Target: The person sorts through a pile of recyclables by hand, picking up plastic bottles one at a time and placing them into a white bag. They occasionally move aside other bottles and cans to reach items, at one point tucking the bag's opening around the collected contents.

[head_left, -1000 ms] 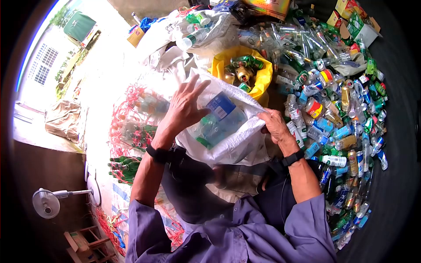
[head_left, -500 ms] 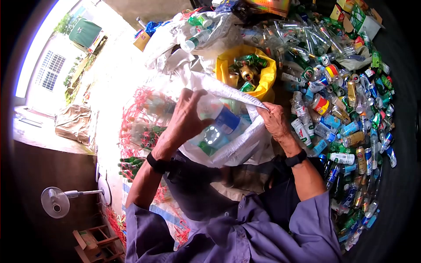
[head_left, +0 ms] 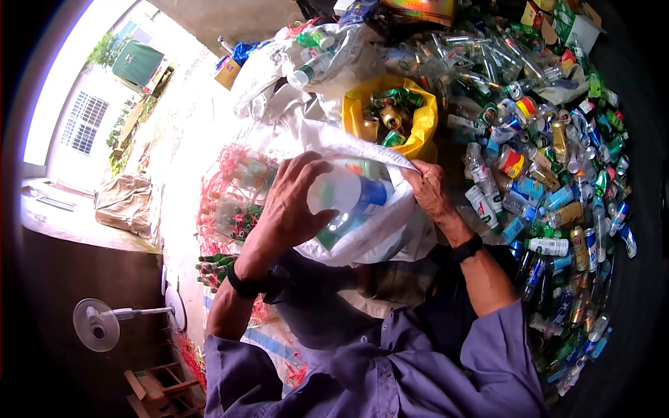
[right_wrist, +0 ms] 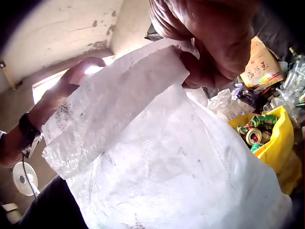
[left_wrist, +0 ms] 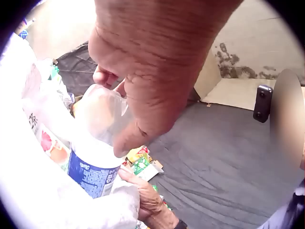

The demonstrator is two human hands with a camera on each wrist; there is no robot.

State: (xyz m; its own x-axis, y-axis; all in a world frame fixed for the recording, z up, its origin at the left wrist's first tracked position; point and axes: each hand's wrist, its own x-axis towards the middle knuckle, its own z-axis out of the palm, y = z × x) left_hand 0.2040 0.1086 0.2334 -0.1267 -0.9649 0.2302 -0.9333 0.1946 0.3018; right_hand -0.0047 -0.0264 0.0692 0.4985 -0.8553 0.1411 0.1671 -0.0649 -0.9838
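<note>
In the head view my left hand (head_left: 289,202) is at the mouth of a white woven sack (head_left: 373,244), curled round the end of a large clear plastic bottle (head_left: 372,196) with a blue label. The left wrist view shows thumb and fingers on either side of the bottle (left_wrist: 93,174), whose lower part sits inside the sack. More bottles lie within, partly hidden. My right hand (head_left: 431,191) pinches the sack's rim on the right side. From the right wrist, the rim (right_wrist: 143,90) appears folded over under the fingers.
A yellow bag (head_left: 426,129) of cans stands just beyond the sack. Bottles and cans (head_left: 550,188) are heaped on the right. Red netting (head_left: 226,202) with bottles lies to the left, near a white fan (head_left: 97,325). Another white bag (head_left: 348,66) with bottles is farther back.
My left hand, spread over the sack's mouth a second ago, has come down and curled round the blue-labelled bottle. My right hand has kept its hold on the rim.
</note>
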